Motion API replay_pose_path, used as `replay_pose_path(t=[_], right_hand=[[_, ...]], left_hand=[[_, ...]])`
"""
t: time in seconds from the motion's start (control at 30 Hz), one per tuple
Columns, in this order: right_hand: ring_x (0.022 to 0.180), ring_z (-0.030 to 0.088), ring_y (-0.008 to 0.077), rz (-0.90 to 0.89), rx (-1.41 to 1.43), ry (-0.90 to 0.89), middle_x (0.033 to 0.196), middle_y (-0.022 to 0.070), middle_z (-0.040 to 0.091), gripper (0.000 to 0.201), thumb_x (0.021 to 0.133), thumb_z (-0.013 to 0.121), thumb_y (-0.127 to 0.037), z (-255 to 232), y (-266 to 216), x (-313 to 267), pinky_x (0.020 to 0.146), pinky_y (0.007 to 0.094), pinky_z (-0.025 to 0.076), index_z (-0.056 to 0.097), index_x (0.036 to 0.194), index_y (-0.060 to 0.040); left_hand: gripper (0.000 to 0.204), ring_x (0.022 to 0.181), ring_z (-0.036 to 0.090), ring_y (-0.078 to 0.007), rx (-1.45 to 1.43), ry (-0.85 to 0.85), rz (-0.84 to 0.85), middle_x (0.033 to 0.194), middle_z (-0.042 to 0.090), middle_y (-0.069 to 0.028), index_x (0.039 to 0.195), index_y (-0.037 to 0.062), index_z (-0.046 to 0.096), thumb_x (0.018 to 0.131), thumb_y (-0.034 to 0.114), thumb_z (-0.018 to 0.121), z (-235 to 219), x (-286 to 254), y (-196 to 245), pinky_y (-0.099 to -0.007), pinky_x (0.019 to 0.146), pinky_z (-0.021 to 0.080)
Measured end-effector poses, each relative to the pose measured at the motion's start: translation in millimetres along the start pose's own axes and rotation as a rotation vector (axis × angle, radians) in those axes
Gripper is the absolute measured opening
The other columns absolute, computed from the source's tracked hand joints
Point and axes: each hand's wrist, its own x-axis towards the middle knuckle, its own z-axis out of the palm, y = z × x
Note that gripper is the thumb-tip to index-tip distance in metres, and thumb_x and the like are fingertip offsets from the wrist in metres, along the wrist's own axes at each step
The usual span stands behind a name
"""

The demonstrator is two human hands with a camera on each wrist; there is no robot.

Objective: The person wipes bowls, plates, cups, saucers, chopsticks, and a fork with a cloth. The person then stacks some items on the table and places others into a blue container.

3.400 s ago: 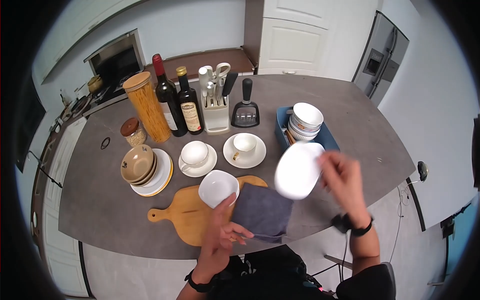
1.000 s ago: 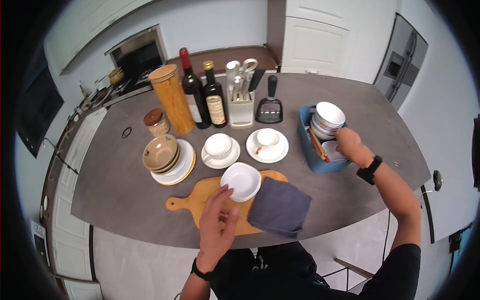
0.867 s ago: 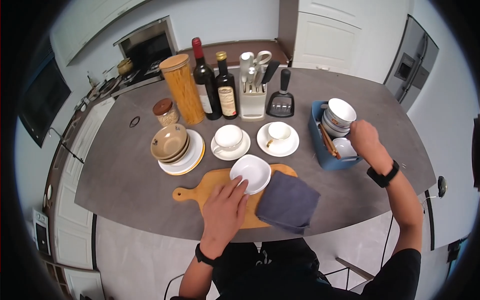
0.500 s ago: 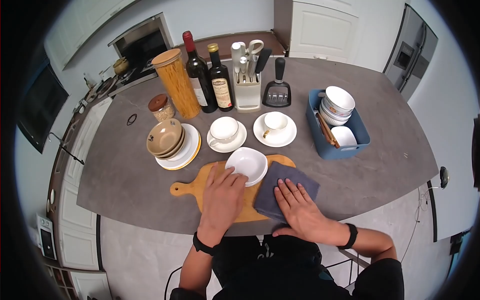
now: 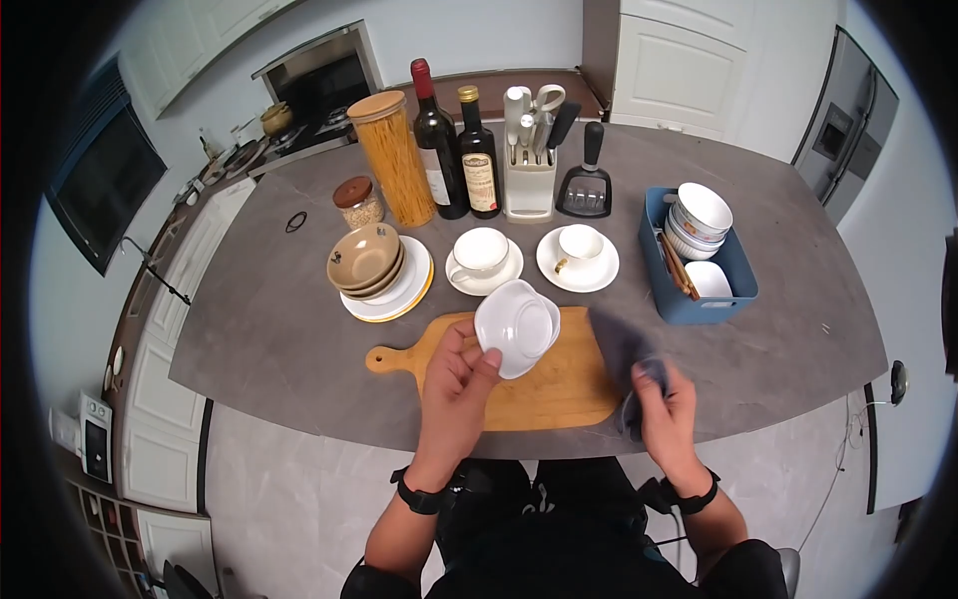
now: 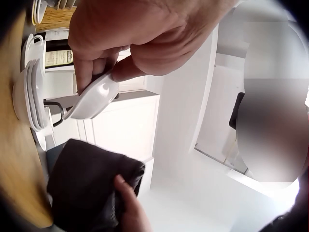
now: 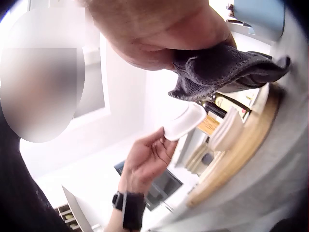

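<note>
A grey table (image 5: 788, 334) fills most of the head view. On it a wooden cutting board (image 5: 559, 391) lies nearest the person, with a blue basket (image 5: 701, 309) to its right holding stacked bowls (image 5: 701, 222), brown sticks (image 5: 678, 268) and a white dish (image 5: 709, 280). Across the back stand a tall pasta jar (image 5: 397, 165), a red-topped bottle (image 5: 442, 172), a gold-capped bottle (image 5: 480, 172), a knife block (image 5: 529, 190) and a black-handled tool (image 5: 587, 188). Brown bowls (image 5: 362, 260) sit on plates (image 5: 417, 288) at the left. The right hand (image 5: 671, 411) has its fingers closed on a dark cloth (image 5: 621, 344), lifted at the board's right edge. The left hand (image 5: 457, 391) pinches a white bowl (image 5: 515, 327) between thumb and fingers, tilted above the board. Beyond the board, two cups stand on saucers, one plain-handled (image 5: 481, 250), one gold-handled (image 5: 581, 243); a small lidded jar (image 5: 361, 205) and a black loop (image 5: 296, 223) are farther left. The raised bowl hides most of the white stack (image 6: 24, 99) on the board, which shows better from the left wrist. The cloth is slightly blurred and partly covered by fingers; the basket's lower contents cannot be made out.
</note>
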Motion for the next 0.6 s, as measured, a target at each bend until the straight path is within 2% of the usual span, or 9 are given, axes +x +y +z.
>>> replay_pose_path(t=[0.03, 0.1, 0.17, 0.2, 0.3, 0.4, 0.43, 0.5, 0.6], right_hand=[[0.085, 0.057, 0.0084, -0.160, 0.007, 0.069, 0.142, 0.0114, 0.056, 0.046, 0.088, 0.063, -0.003, 3.9, 7.7, 3.1, 0.081, 0.0271, 0.050, 0.060, 0.134, 0.0011], [0.118, 0.056, 0.0168, -0.409, 0.157, 0.067, 0.144, 0.0140, 0.055, 0.046, 0.092, 0.061, -0.008, 42.2, -35.7, -11.7, 0.097, 0.0303, 0.046, 0.059, 0.137, 0.0009], [0.153, 0.026, 0.0424, -0.862, -0.436, -0.146, 0.161, 0.0245, 0.034, 0.071, 0.073, 0.059, 0.000, 54.3, -37.6, -3.7, 0.122, 0.0512, 0.024, 0.054, 0.143, -0.0003], [0.149, 0.027, 0.0487, -0.899, -0.545, -0.126, 0.159, 0.0233, 0.037, 0.067, 0.075, 0.057, -0.001, 70.2, -44.4, -8.6, 0.121, 0.0565, 0.022, 0.056, 0.142, -0.0025], [0.149, 0.032, 0.0422, -0.863, -0.695, -0.082, 0.156, 0.0173, 0.042, 0.069, 0.073, 0.075, -0.014, 68.5, -56.8, 3.4, 0.119, 0.0566, 0.026, 0.058, 0.141, -0.0082], [0.138, 0.047, 0.0375, -0.809, -0.482, -0.062, 0.143, 0.0183, 0.055, 0.054, 0.083, 0.071, -0.014, 62.9, -52.3, 22.3, 0.112, 0.0480, 0.037, 0.061, 0.136, -0.0053], [0.127, 0.055, 0.0321, -0.626, -0.197, -0.091, 0.133, 0.0168, 0.061, 0.045, 0.090, 0.066, -0.016, 63.1, -53.7, 25.9, 0.105, 0.0421, 0.042, 0.062, 0.133, -0.0036], [0.099, 0.064, 0.0156, -0.423, 0.141, -0.134, 0.110, 0.0102, 0.070, 0.035, 0.108, 0.050, -0.023, 60.4, -52.9, 33.1, 0.087, 0.0284, 0.049, 0.063, 0.129, 0.0014], [0.095, 0.061, 0.0097, -0.163, 0.474, -0.094, 0.106, 0.0046, 0.070, 0.038, 0.110, 0.047, -0.027, 63.4, -34.8, 32.6, 0.085, 0.0276, 0.050, 0.064, 0.126, 0.0033]], left_hand=[[0.030, 0.099, 0.066, -0.0078, 0.033, 0.003, 0.001, 0.109, 0.073, -0.0078, 0.132, -0.0026, 0.047, 0.104, 0.003, 0.055, 6.0, -3.0, -1.1, -0.0238, 0.085, 0.050], [0.031, 0.098, 0.066, -0.0080, 0.067, -0.005, -0.003, 0.109, 0.073, -0.0077, 0.133, -0.0018, 0.046, 0.103, 0.001, 0.053, 17.6, -10.8, -1.8, -0.0235, 0.084, 0.050], [0.044, 0.108, 0.068, -0.0151, 0.273, -0.084, -0.060, 0.119, 0.070, -0.0107, 0.139, 0.0000, 0.045, 0.096, -0.008, 0.052, 25.7, -22.0, -2.9, -0.0273, 0.095, 0.051], [0.044, 0.108, 0.068, -0.0151, 0.273, -0.092, -0.062, 0.119, 0.070, -0.0107, 0.139, 0.0000, 0.045, 0.096, -0.008, 0.052, 25.4, -28.9, -5.6, -0.0273, 0.095, 0.051], [0.048, 0.108, 0.065, -0.0130, 0.842, -0.348, 0.380, 0.118, 0.071, -0.0113, 0.138, -0.0008, 0.043, 0.093, -0.013, 0.052, 12.3, -36.5, -12.3, -0.0255, 0.091, 0.049], [0.026, 0.076, 0.065, -0.0153, 0.397, -0.189, 0.022, 0.097, 0.073, -0.0154, 0.121, -0.0008, 0.059, 0.095, -0.003, 0.060, 26.8, -41.1, -4.5, -0.0287, 0.068, 0.048], [0.019, 0.079, 0.061, -0.0103, 0.314, -0.174, -0.028, 0.103, 0.074, -0.0120, 0.117, -0.0016, 0.058, 0.098, 0.000, 0.060, 23.6, -42.5, -10.1, -0.0261, 0.069, 0.047], [0.019, 0.082, 0.059, -0.0087, 0.263, -0.179, 0.030, 0.108, 0.073, -0.0095, 0.118, -0.0015, 0.056, 0.099, 0.000, 0.059, 19.5, -44.7, -17.3, -0.0247, 0.069, 0.046], [0.019, 0.090, 0.057, -0.0067, 0.109, -0.119, 0.114, 0.117, 0.071, -0.0056, 0.120, -0.0018, 0.056, 0.101, 0.001, 0.056, 18.2, -40.9, -25.0, -0.0232, 0.073, 0.046]])
